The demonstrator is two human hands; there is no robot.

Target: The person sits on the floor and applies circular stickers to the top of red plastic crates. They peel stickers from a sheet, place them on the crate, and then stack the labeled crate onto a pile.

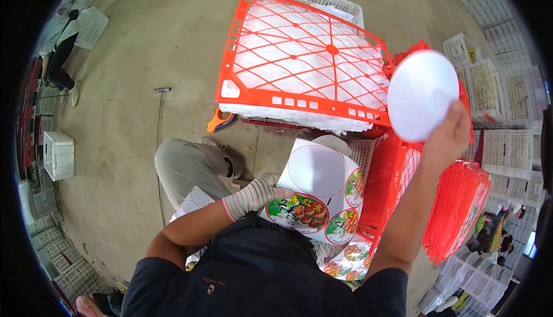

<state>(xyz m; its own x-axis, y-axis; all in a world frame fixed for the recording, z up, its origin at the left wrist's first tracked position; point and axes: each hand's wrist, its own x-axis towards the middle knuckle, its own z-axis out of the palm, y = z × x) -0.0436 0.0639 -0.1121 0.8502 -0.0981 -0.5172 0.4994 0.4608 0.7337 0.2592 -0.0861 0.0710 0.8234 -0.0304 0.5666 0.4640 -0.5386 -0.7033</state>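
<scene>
My left hand (255, 194), in a striped fingerless glove, grips the edge of a sticker sheet (341, 219) above my lap. Printed oval labels with fruit pictures fill its lower and right parts; a blank oval patch lies at the top. Raised at the right, my bare right hand (451, 131) holds a white oval label (421, 94), its plain side facing me. Ahead of me a red plastic lattice lid (332, 50) rests over white sheeting (276, 36). The label is close to the lid's right corner in the view; whether they touch I cannot tell.
Stacks of red lattice lids (456, 204) stand at my right. More printed sheets (350, 261) lie beside my lap. An orange tape dispenser (219, 120) is on the floor. White crates (503, 152) line the right side; another crate (58, 155) and a person (62, 57) are at left.
</scene>
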